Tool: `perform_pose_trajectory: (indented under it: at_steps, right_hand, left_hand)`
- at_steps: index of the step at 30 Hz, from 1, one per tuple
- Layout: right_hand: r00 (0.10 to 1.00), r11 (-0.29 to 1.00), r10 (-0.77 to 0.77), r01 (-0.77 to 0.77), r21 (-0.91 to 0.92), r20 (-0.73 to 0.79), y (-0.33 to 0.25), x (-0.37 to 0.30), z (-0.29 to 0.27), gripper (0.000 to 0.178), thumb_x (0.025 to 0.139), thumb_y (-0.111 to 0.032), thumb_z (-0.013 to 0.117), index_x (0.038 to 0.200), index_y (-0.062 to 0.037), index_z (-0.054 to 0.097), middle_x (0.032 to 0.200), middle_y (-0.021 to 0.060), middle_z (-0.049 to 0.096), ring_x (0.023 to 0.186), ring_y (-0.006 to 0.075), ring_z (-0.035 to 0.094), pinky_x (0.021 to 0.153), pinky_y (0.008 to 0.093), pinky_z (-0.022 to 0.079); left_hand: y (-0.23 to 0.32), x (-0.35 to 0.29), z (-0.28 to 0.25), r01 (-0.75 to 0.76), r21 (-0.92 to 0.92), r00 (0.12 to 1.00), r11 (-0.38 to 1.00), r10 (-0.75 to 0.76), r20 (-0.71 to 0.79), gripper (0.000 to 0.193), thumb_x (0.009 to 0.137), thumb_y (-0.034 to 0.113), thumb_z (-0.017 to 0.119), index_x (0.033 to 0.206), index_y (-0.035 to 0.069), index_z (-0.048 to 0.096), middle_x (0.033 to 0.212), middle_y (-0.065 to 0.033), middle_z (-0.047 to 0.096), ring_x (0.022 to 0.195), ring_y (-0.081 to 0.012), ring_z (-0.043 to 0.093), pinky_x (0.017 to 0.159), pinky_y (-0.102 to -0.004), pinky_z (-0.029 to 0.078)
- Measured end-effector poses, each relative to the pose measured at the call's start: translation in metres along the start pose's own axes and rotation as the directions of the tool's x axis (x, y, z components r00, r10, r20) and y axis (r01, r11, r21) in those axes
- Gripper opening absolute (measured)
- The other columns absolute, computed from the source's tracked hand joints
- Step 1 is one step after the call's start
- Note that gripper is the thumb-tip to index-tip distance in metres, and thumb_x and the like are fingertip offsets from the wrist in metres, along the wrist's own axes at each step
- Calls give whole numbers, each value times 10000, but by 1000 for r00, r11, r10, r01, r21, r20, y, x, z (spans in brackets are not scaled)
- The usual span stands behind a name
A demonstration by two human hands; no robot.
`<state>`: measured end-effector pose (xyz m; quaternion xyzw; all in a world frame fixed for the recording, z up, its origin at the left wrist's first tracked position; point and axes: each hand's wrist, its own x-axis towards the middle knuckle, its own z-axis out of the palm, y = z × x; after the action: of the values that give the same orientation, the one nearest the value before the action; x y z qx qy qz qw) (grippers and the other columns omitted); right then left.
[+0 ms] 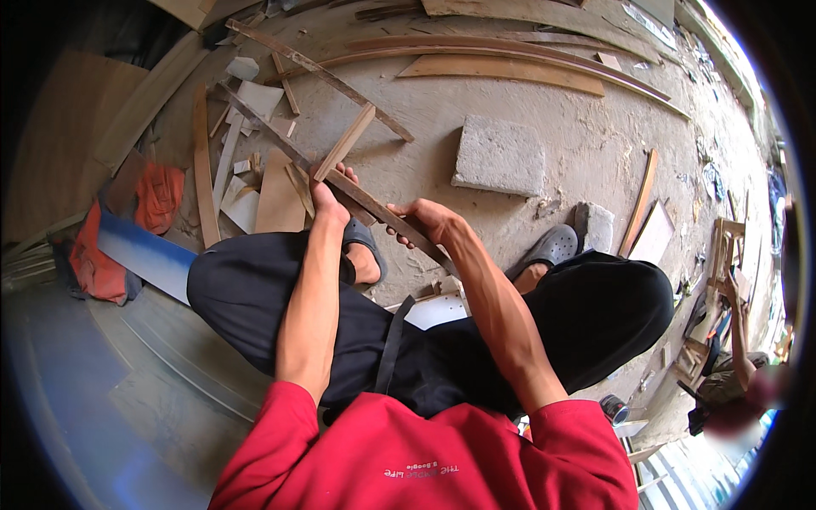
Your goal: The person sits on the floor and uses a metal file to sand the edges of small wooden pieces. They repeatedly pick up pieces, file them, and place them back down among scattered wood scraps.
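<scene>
Between my knees I hold a wooden frame of two long, weathered strips and a short, paler crosspiece [347, 143]. My left hand [327, 197] is closed around the corner where the crosspiece meets the near strip [274, 134]. Farther along that same strip, toward my body, my right hand [429, 223] grips it with bent fingers. The far strip [319, 70] runs roughly parallel, out beyond my hands, and the crosspiece's other end reaches it. Whether the joints are nailed cannot be made out.
A pale concrete block [499, 155] lies ahead, with a smaller block [594, 226] beside my right shoe [548, 249]. Long boards [501, 75] lie across the far floor. Wood offcuts [283, 191] and orange cloth [158, 197] are at left. Another person [739, 365] works at far right.
</scene>
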<state>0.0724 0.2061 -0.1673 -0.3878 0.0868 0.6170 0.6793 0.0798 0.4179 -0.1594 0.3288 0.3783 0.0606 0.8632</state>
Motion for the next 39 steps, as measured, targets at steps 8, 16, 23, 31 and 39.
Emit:
perform_pose_trajectory:
  at_steps: [8, 16, 23, 31, 39]
  right_hand:
    - [997, 1000, -18, 16, 27, 76, -4, 0, 1, 279, 947, -350, 529, 995, -87, 610, 728, 34, 605, 544, 138, 542, 447, 292, 438]
    - [989, 987, -99, 83, -141, -107, -5, -5, 11, 294, 917, -331, 521, 991, -63, 617, 766, 47, 608, 608, 146, 560, 514, 312, 477]
    - [978, 978, -147, 121, -170, -146, -3, -4, 11, 364, 937, -381, 491, 1049, -44, 571, 834, 71, 603, 667, 149, 570, 564, 334, 474]
    - [996, 993, -60, 65, -94, 59, -7, -2, 1, 324, 937, -359, 485, 1043, -65, 571, 846, 69, 614, 685, 160, 592, 550, 298, 483]
    - [728, 363, -680, 228, -903, -90, 9, -14, 40, 501, 741, -137, 611, 1213, 10, 529, 950, 194, 635, 777, 304, 631, 736, 397, 527]
  left_hand:
    - [-2, 13, -5, -23, -3, 999, 1000, 23, 28, 384, 873, 476, 485, 812, 102, 545, 751, -23, 574, 682, -173, 575, 680, -339, 509]
    - [-3, 12, 0, -66, 38, 997, 997, 64, 32, 413, 897, 476, 454, 788, 87, 539, 728, -35, 573, 678, -181, 575, 674, -328, 512]
    - [-2, 20, -1, -22, 7, 999, 1000, 22, 25, 387, 903, 476, 435, 788, 121, 535, 679, -8, 556, 612, -174, 547, 641, -340, 491]
    - [-7, 8, 3, -48, -20, 999, 999, 48, 5, 265, 809, 403, 544, 803, 138, 541, 704, -14, 559, 618, -194, 563, 615, -362, 486]
    - [-2, 5, 10, -63, -17, 998, 998, 63, 1, 340, 887, 436, 480, 798, 119, 568, 691, -13, 567, 606, -180, 565, 602, -343, 501]
